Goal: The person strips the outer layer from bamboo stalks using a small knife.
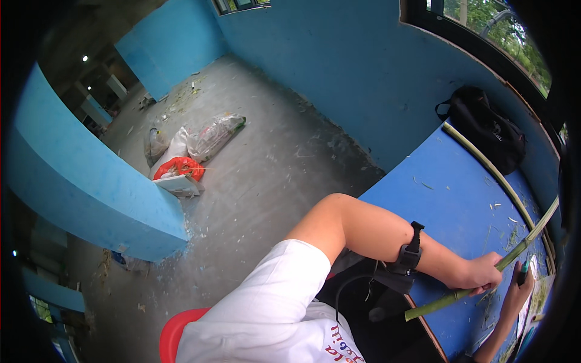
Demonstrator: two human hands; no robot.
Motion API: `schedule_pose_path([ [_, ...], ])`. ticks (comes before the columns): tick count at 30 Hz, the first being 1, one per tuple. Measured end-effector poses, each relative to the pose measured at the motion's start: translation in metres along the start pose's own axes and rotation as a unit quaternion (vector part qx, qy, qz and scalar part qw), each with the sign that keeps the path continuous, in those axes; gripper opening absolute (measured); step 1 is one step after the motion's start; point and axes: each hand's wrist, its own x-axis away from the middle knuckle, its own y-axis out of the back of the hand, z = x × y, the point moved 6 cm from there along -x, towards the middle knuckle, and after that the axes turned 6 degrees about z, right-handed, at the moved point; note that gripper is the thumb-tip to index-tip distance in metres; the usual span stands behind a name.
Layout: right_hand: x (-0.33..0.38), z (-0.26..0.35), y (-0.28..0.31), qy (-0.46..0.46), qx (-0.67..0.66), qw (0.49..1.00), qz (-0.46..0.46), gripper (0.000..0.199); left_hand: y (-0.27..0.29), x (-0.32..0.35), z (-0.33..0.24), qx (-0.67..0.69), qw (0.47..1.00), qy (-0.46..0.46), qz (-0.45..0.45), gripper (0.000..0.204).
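Note:
A long green bamboo-like stalk (437,304) slants across the right end of the blue table (402,187), its near end reaching past the table's edge. My left hand (484,272) is wrapped round it. Just beyond, my right hand (519,293) closes on a small teal-and-black tool (523,271) held beside the stalk. The tool's blade or tip cannot be made out. Another green stalk (487,162) lies along the far side of the table. Thin green shavings (496,207) are scattered on the tabletop.
A black bag (493,130) rests at the table's far corner under the window. A strapped black device (407,259) sits on my left forearm. Clear plastic bags (216,136) and a red bag (181,166) lie on the floor near a blue pillar (91,175). Part of a red seat (171,334) shows beside me.

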Motion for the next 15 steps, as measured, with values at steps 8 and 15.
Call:
schedule_pose_path([
  [8,-0.005,-0.029,-0.003,-0.02,-0.035,0.998,0.045,0.029,0.002,-0.002,0.006,-0.03,0.999,0.025,0.003,0.018],
  [15,-0.011,-0.075,0.003,-0.035,0.002,0.999,0.016,0.029,-0.006,0.0,0.009,-0.116,0.992,0.038,0.042,0.036],
])
